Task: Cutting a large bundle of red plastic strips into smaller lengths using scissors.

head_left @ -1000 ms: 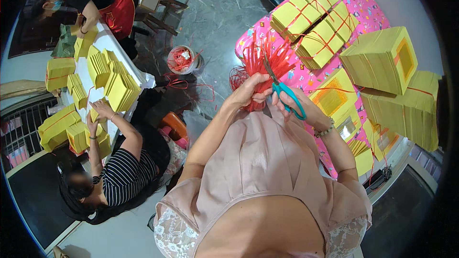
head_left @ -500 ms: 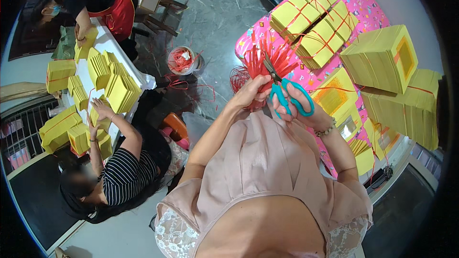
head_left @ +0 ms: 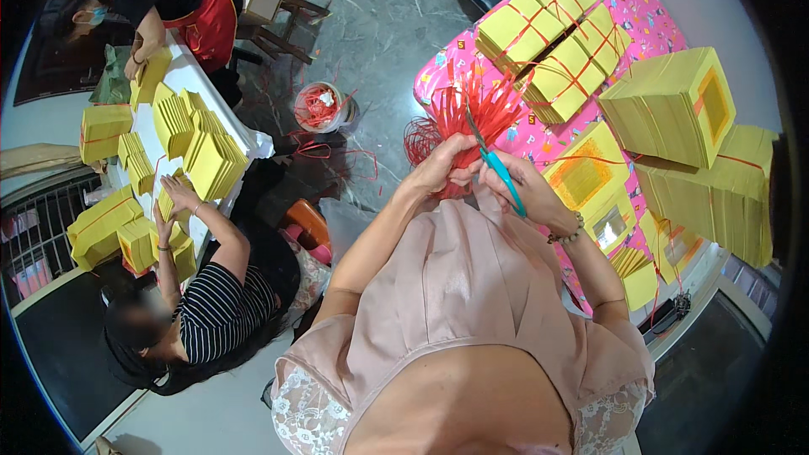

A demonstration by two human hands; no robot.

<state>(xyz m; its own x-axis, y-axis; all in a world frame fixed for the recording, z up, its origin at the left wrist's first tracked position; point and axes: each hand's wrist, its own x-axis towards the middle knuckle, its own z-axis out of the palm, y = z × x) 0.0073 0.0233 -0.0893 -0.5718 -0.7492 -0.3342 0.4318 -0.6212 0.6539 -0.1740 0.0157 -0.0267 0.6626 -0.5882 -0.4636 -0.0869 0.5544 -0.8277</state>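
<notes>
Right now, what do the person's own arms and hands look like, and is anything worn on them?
Both forearms are bare, with no gloves on the left hand or the right hand. The right wrist carries a beaded bracelet of small dark and pale beads. No watch or ring can be made out. The arms come out of a pale pink sleeveless top with white lace trim at the shoulders.

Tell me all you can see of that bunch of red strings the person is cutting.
The bunch of red strings is a thick bundle of thin, bright red strands, plastic-looking. It fans out stiffly above the left hand, which grips it at the gathered base. Some strands loop round to the left. It is held over the edge of the pink patterned table. The teal-handled scissors in the right hand point their blades up into the strands.
</notes>
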